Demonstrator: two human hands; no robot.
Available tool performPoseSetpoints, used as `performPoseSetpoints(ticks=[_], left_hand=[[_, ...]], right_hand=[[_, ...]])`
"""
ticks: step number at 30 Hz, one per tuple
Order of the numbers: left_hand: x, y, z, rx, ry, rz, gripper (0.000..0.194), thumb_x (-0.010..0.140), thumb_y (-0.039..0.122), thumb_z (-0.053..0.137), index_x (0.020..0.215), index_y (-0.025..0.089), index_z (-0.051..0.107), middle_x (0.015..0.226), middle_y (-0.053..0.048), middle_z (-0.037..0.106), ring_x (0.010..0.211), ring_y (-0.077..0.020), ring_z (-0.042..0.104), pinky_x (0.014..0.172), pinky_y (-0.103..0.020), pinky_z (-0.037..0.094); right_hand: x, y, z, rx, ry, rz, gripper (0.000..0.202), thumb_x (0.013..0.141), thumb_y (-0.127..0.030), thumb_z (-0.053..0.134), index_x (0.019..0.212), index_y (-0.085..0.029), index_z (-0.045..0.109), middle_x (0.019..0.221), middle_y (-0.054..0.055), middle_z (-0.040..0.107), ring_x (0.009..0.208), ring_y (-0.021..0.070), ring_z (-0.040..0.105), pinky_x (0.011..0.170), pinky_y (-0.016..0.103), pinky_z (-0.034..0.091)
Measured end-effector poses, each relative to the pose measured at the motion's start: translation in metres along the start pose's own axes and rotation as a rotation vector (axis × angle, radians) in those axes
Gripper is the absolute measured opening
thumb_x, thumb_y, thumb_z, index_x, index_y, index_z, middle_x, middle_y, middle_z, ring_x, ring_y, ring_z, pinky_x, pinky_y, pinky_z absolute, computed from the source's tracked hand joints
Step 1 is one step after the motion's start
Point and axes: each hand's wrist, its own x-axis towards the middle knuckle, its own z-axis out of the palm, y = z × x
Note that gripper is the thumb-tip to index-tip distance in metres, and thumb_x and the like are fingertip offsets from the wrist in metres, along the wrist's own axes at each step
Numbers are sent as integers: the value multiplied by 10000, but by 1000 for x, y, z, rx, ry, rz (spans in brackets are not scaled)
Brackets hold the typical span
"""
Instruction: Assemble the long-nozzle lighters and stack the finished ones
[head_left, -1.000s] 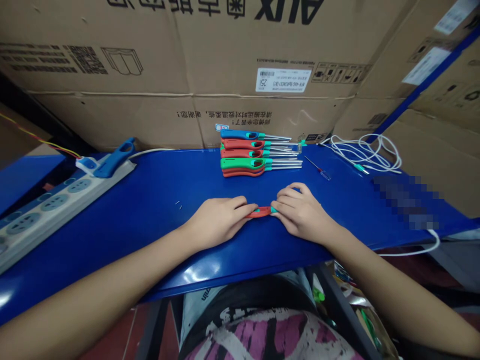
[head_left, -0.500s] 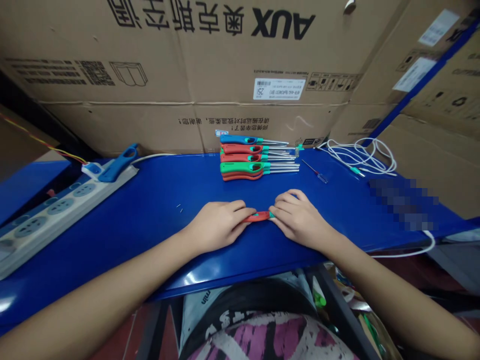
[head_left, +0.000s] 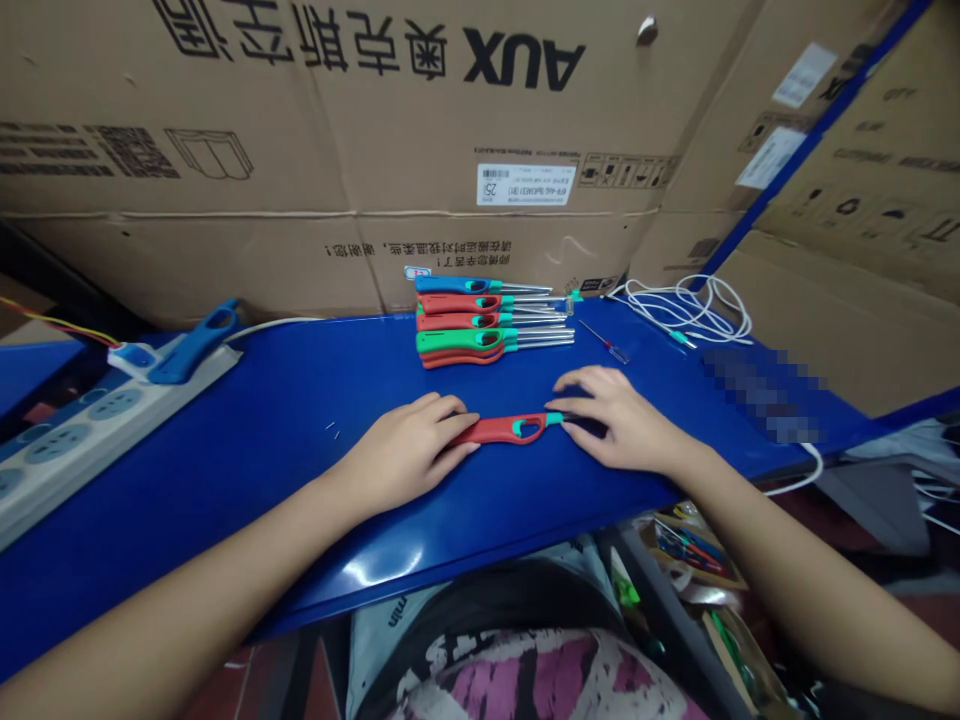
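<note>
A red utility lighter (head_left: 495, 430) with a teal collar lies flat on the blue table, its trigger opening facing up. My left hand (head_left: 405, 450) pinches the handle's left end between thumb and fingers. Around the teal collar at the other end is my right hand (head_left: 619, 420), its fingers curved and apart, with the fingertips close to or lightly touching the collar. Whatever extends beyond the collar is mostly hidden under that hand. Behind both hands, a stack of blue, red and green lighters (head_left: 459, 342) lies with metal nozzles pointing right.
A small screwdriver (head_left: 604, 342) lies right of the stack, near a coiled white cable (head_left: 690, 305). At left, a white power strip (head_left: 112, 420) has a blue handle piece (head_left: 195, 345) resting on it. Cardboard (head_left: 360, 150) walls the back. Two tiny metal bits (head_left: 334, 430) lie left of my hand.
The lighter has turned from its narrow edge to flat, showing its side. My right hand's fingers have loosened and spread, while my left stays on the handle. The camera view has shifted slightly right.
</note>
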Motion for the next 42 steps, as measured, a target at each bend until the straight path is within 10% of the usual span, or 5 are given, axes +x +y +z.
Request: performPoseSetpoints(ticks=[9,17,24,32,42], left_hand=[[-4,-2,4,-122,35,-63,396,968,330,554,1315,148,608,1121,-108,631,1049,-254,608,926,-383,536],[-4,0,4,-211,22,-74,326,950,268,567,1233,134,657,1072,-113,620,998,-250,609,916,-397,534],[-5,17,7,-157,23,-89,334,984,311,548,1226,109,657,1059,-123,623,1000,-266,600,908,-416,542],[-7,21,13,-259,111,-64,283,960,262,548,1170,119,672,1151,-147,650,1111,-276,617,1012,-420,519],[-9,18,29,-423,237,-63,376,898,192,569,1263,108,598,1258,-179,670,1155,-324,645,972,-470,550]], right_hand=[[13,85,10,-160,27,783,440,904,-408,561,1227,-117,625,1161,212,624,1011,344,622,845,451,510],[23,83,10,-117,214,765,180,909,-229,493,965,-143,641,957,162,692,868,274,644,808,399,506],[56,9,-19,267,903,471,181,876,-381,663,834,-210,704,774,33,666,684,173,609,656,326,508],[122,-100,14,1189,242,306,294,884,-480,666,944,-196,715,881,45,739,738,154,676,604,275,530],[166,-126,37,1011,-7,91,201,945,-338,582,938,-187,715,900,34,761,795,160,684,751,300,523]])
